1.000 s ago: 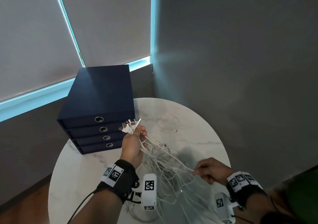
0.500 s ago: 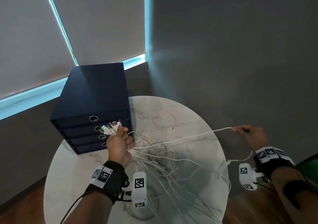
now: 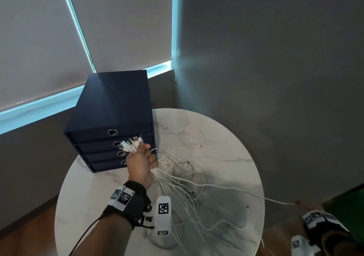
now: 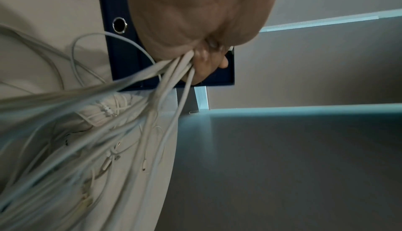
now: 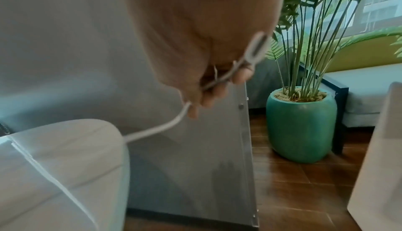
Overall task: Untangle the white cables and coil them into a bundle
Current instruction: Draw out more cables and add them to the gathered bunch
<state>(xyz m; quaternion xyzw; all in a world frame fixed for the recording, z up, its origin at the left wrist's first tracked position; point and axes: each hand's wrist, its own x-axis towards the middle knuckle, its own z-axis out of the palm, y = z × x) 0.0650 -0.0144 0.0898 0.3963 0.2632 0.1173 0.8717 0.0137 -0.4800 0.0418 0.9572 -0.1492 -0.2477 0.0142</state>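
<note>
My left hand (image 3: pixel 141 161) grips a bunch of white cables just below their plugs (image 3: pixel 132 144), which stick up above the fist. From the fist the cables (image 3: pixel 183 179) fan down in a tangle over the round marble table (image 3: pixel 226 137). In the left wrist view the bunch (image 4: pixel 165 79) leaves the curled fingers (image 4: pixel 204 59). My right hand (image 3: pixel 304 207) is low, past the table's right edge. It pinches a single cable (image 3: pixel 246 193) that runs stretched back to the tangle. In the right wrist view that cable (image 5: pixel 156 129) passes between the fingertips (image 5: pixel 239 78).
A navy drawer box (image 3: pixel 110 108) with ring pulls stands at the back left of the table, right behind my left hand. One loose cable (image 3: pixel 189 145) lies at the back. A grey wall is on the right. A plant in a teal pot (image 5: pixel 300 124) stands on the wooden floor.
My right hand drew one cable out of the tangle to the right, then dropped low past the table's edge. The left hand kept its grip and barely moved.
</note>
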